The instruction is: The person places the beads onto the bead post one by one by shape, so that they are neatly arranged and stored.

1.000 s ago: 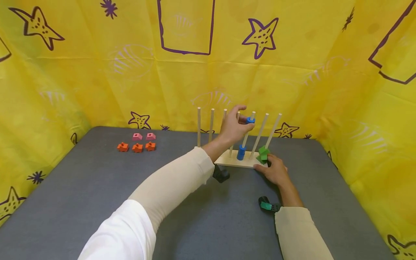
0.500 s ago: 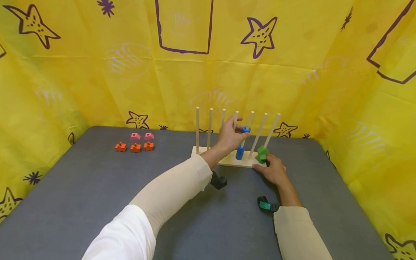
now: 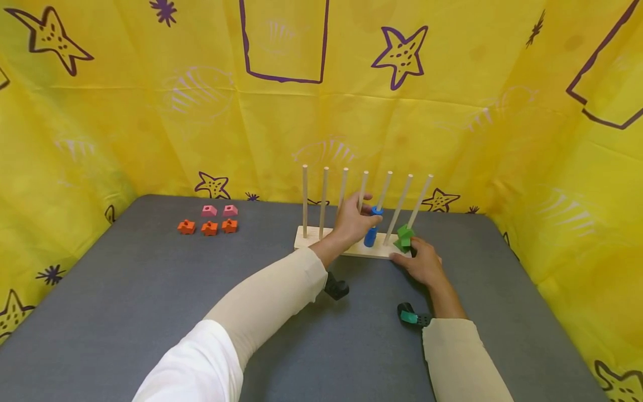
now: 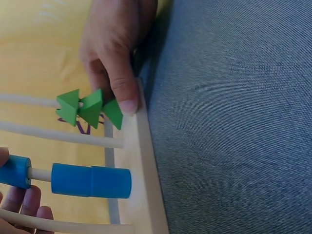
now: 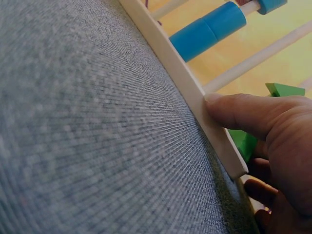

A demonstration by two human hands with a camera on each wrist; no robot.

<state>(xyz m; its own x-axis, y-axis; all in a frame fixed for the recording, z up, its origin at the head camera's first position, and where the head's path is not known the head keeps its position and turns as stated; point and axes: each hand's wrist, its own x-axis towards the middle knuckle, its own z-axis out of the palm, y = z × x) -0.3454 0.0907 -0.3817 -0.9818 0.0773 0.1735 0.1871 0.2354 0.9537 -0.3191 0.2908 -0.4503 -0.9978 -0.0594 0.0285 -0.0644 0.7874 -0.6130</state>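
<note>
My left hand pinches a blue cylinder threaded on one rod of a wooden peg stand. Below it on the same rod, two stacked blue cylinders rest against the base; a short stretch of bare rod shows between in the left wrist view. My right hand grips the base's right end, its thumb on the front edge. Green triangular blocks sit on the rightmost rod beside that hand, partly covered by it in the right wrist view. The other rods rise bare where visible.
Two pink blocks and three orange blocks lie at the table's back left. Black wrist devices show under both arms. Yellow patterned cloth hangs behind the grey table and along its sides.
My left hand has slid the blue cylinder down the rod, from near its top to just above the stacked pair. The right hand keeps its grip on the base.
</note>
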